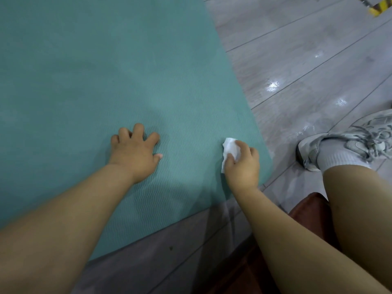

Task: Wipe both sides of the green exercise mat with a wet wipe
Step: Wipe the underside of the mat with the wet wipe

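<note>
The green exercise mat (106, 71) lies flat on the floor and fills the left and middle of the view, its near corner at the lower right. My left hand (135, 152) rests on the mat with fingers spread and bent at the tips, holding nothing. My right hand (242, 164) grips a crumpled white wet wipe (230, 149) and presses it on the mat close to the mat's right edge and near corner. Part of the wipe is hidden under my fingers.
Grey wood-look floor (307, 60) runs along the mat's right and near sides, with shiny spots. My leg, white sock and grey sneaker (350, 143) stand on the floor at right. A yellow-and-black striped object (379, 6) sits at the top right corner.
</note>
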A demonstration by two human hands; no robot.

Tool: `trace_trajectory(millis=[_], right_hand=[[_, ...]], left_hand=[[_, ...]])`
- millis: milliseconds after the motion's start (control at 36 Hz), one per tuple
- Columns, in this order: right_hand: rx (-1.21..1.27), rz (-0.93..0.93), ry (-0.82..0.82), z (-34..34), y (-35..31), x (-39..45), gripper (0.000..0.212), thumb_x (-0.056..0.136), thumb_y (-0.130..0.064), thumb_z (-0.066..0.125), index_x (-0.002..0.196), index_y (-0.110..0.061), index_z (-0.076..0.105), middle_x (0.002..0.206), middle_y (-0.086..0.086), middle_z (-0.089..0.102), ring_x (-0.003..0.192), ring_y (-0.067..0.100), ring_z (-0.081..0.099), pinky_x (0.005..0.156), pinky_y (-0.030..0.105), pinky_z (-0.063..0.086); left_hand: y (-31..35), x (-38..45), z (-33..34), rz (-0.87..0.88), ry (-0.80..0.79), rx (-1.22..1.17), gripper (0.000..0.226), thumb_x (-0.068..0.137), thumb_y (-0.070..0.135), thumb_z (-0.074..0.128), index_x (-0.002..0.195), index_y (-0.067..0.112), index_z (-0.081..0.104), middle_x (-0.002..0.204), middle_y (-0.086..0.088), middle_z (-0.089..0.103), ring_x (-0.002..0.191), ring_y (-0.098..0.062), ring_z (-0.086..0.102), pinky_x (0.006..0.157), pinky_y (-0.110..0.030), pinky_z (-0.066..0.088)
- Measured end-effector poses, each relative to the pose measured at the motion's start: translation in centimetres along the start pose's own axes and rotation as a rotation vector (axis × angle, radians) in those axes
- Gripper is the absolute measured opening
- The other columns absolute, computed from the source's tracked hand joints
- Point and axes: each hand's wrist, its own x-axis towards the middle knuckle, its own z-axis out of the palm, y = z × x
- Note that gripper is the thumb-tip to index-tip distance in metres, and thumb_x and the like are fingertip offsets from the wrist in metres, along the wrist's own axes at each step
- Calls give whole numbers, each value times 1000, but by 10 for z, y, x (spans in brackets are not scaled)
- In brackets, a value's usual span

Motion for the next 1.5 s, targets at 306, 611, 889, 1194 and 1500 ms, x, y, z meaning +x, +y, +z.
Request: trace_trajectory(millis=[306, 611, 889, 1194, 1500], right_hand=[[-98, -635, -337, 20, -1, -43, 35, 81, -29, 45, 107, -10, 59, 92, 17, 57, 54, 33, 59, 41, 32, 48], [-306, -6, 44, -6, 19, 49, 32, 93, -9, 42, 124, -6, 49, 127, 17, 42, 108, 25, 44, 74, 11, 29], [-281, -813, -422, 15, -13, 46, 38, 75, -6, 70, 113, -4, 63, 102, 21, 56, 60, 37, 59, 49, 39, 52], [-319, -392, 20, 31, -29, 63, 27, 91, -11, 45, 114, -3, 56, 112, 20, 49, 82, 32, 52, 67, 30, 39], [-311, -383, 69, 13, -20, 128, 34, 93, -14, 44, 127, -11, 51, 126, 13, 45, 107, 28, 49, 78, 23, 33]], left_hand=[[0, -1, -1, -16, 43, -64, 44, 87, 56, 47, 123, 30, 46, 119, -5, 32, 106, -31, 33, 97, -40, 28], [-4, 3, -1, -80, 58, -66, 88, 79, 64, 54, 147, 21, 19, 136, -15, 22, 115, -37, 34, 103, -43, 28], [-25, 17, -8, -53, 118, -190, 59, 86, 43, 60, 137, 19, 48, 142, -16, 34, 119, -43, 39, 104, -47, 34], [-31, 33, -10, -71, 215, -241, 48, 90, 29, 58, 130, 4, 54, 125, -16, 48, 111, -38, 50, 90, -46, 44], [-56, 56, -4, -102, 266, -227, 25, 80, 22, 71, 104, 16, 71, 128, -24, 50, 121, -50, 40, 102, -59, 34]])
